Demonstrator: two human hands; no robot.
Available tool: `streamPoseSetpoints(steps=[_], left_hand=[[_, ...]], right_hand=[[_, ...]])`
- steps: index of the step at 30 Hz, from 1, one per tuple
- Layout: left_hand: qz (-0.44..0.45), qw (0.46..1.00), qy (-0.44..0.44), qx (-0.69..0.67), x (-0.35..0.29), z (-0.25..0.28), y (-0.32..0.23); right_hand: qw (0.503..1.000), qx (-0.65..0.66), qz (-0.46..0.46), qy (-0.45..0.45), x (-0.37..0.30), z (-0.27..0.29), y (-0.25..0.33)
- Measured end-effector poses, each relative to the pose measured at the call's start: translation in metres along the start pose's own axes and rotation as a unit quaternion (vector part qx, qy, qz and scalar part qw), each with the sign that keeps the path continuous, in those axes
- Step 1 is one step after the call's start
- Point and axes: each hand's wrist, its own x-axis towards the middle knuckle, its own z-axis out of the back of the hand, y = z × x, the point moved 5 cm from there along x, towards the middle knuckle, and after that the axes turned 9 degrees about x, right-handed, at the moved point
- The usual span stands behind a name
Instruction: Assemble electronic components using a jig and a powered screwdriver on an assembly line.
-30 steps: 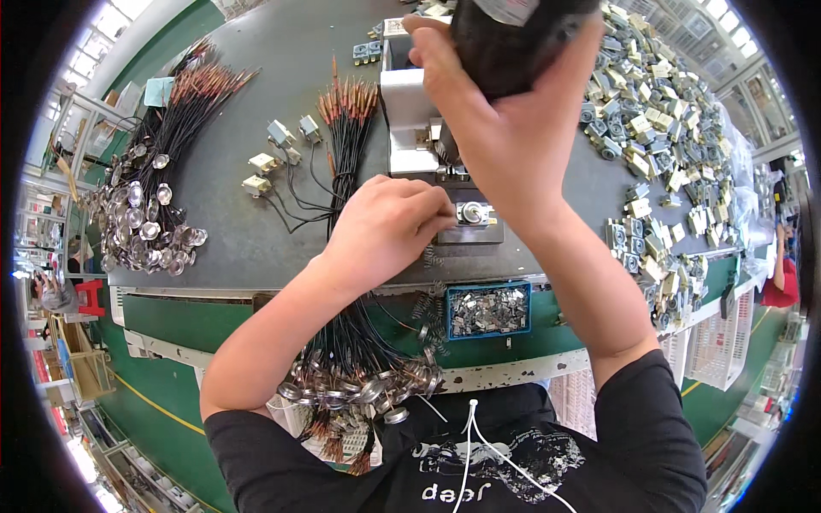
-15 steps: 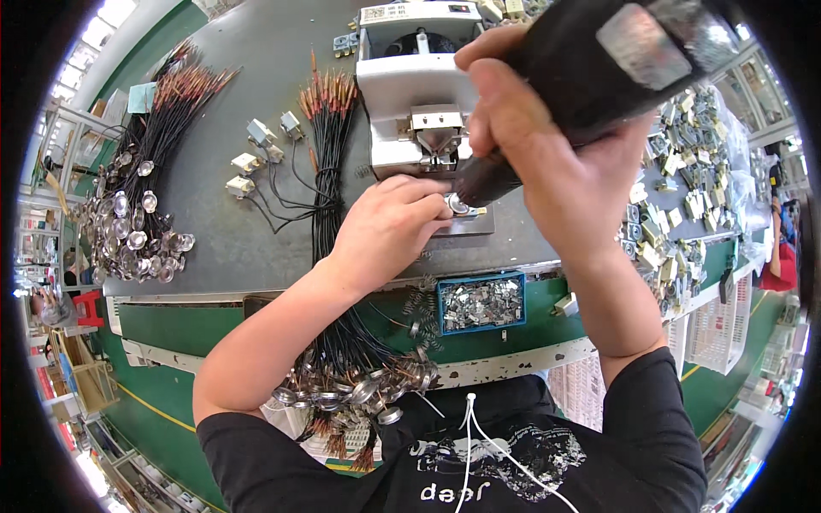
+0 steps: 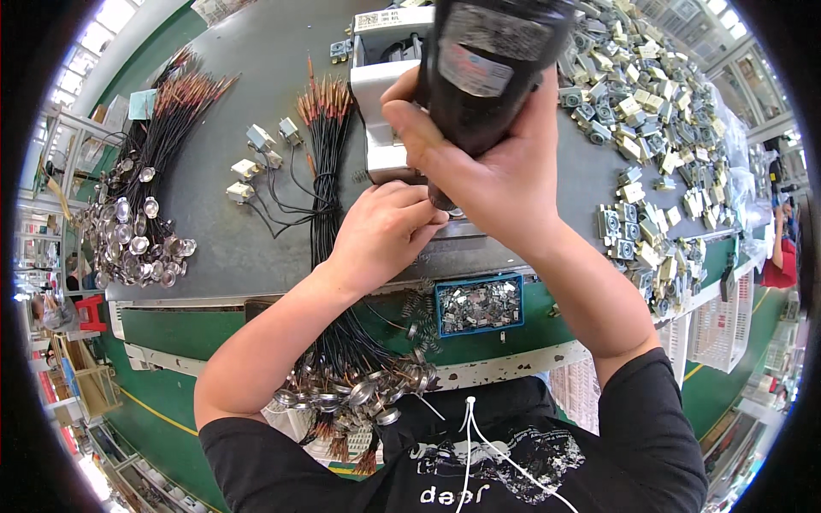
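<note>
My right hand [image 3: 513, 175] is wrapped round a thick black power tool [image 3: 487, 77], which looks like an electric screwdriver. Its tapered nose points down beside the fingertips of my left hand [image 3: 380, 227]. Those fingers are curled closed at the front of a white bench machine [image 3: 382, 94], over a flat metal plate [image 3: 462, 231]. What they pinch is hidden behind the fingers and the tool. Left of my left hand runs a tied bundle of black wires [image 3: 326, 209] with copper-coloured ends; its round metal caps [image 3: 363, 393] hang over the bench edge.
A blue tray [image 3: 481, 331] of small metal pieces sits at the front edge. Many grey and cream switch-like parts [image 3: 646, 107] are heaped at right. Another wire bundle [image 3: 175, 107] lies at far left. Several wired cream connectors [image 3: 244, 168] rest between the bundles.
My right hand and the black tool have swung left and stand more upright, now covering more of the white machine. My left hand has barely moved.
</note>
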Motion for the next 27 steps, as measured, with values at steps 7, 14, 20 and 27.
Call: streamPoseSetpoints(steps=[7,14,20,27], left_hand=[[-0.013,1.0,-0.01,0.002,0.0,-0.002,0.0],[0.157,0.986,0.057,-0.018,0.002,-0.004,0.006],[0.097,0.981,0.167,0.029,0.009,-0.011,0.016],[0.108,0.981,0.164,0.001,0.007,-0.012,0.018]], right_hand=[[1.0,0.0,0.015,0.027,0.006,-0.007,-0.005],[0.997,0.001,-0.034,0.063,0.005,0.001,-0.012],[0.995,-0.022,0.007,0.095,0.003,-0.002,-0.011],[0.994,-0.004,-0.005,0.106,0.003,-0.004,-0.011]])
